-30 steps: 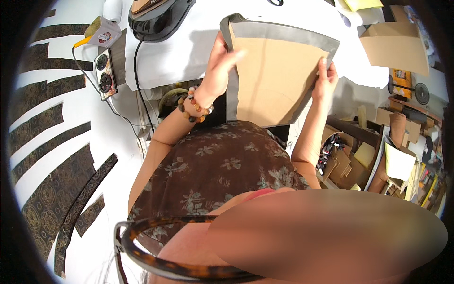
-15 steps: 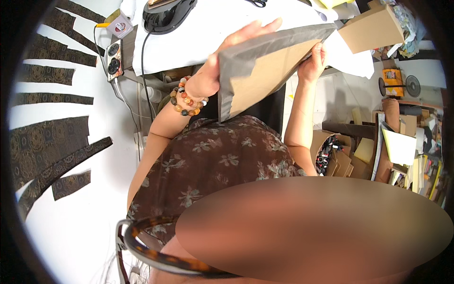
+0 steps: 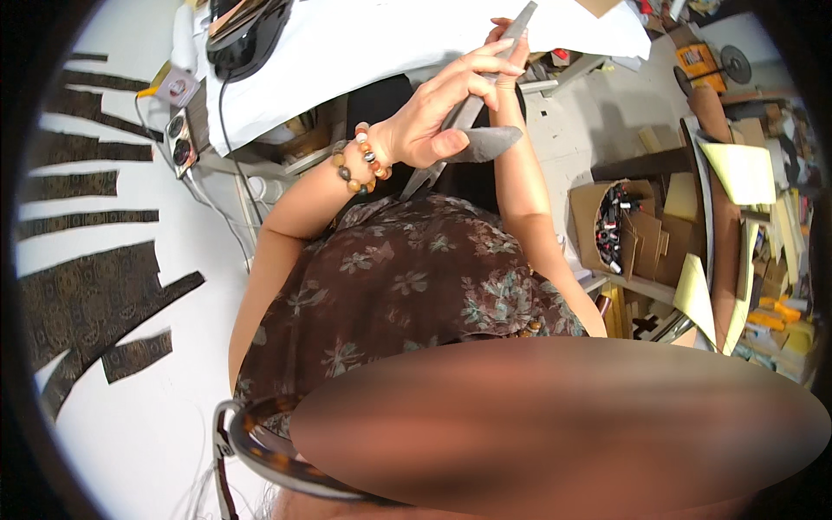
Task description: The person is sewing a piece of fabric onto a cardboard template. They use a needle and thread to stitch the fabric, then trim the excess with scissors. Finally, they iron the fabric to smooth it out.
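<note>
A flat brown board with dark grey covering folded round its edges, the grey-edged board (image 3: pixel 469 113), is turned nearly edge-on in front of my body. A grey flap of the covering (image 3: pixel 494 146) stands out from it. My left hand (image 3: pixel 433 117), with beaded bracelets at the wrist, grips the board; its thumb presses by the flap while its fingers lie across the narrow edge. Farther out, my right hand (image 3: pixel 513 65) holds the far end, its fingers partly hidden behind the board. The board's broad faces are mostly out of sight.
A white-covered table (image 3: pixel 347 61) lies beyond my hands, with a black rounded device (image 3: pixel 247 43) and its cable at the left. Dark patterned strips (image 3: pixel 82 295) lie on a white surface at far left. An open cardboard box (image 3: pixel 589 225) stands at right, beside shelves of scraps.
The board has turned from showing its brown face to nearly edge-on, and a grey flap now stands out. My right hand has moved up and left, closer to my left hand.
</note>
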Available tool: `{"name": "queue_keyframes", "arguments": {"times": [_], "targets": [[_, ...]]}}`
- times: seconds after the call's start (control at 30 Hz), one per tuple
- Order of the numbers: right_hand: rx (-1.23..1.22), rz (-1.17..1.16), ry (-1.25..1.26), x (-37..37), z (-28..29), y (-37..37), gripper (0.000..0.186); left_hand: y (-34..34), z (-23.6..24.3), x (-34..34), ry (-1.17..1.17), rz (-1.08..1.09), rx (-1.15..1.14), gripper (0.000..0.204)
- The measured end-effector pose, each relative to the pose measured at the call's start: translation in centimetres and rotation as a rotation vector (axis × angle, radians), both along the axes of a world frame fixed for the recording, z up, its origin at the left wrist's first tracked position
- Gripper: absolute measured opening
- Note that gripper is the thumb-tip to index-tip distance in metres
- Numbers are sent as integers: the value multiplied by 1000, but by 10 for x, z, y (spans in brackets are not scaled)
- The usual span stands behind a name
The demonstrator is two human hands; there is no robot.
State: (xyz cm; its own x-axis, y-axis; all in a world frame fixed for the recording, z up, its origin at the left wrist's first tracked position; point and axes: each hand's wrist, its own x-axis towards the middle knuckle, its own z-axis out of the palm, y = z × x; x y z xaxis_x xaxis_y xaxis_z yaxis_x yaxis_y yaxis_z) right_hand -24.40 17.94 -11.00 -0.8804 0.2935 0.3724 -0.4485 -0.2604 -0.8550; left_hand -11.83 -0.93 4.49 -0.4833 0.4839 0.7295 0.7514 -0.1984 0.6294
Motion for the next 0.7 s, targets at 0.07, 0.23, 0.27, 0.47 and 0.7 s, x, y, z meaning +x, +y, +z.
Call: {"name": "queue_keyframes", "arguments": {"times": [0.07,0.23,0.27,0.47,0.7], "targets": [[15,-43,-68,-2,-27,18,58,16,-16,-7,-62,-19,14,76],[-231,89,-110,-40,-103,37,58,57,-43,-51,-131,-12,6,79],[-165,-13,-120,-37,-106,19,58,55,-48,-55,-145,33,2,79],[432,-344,-303,-21,-114,39,48,92,-102,-48,-215,106,147,44],[-6,39,-459,150,44,36,56,63,-133,-33,-285,201,100,39]]}}
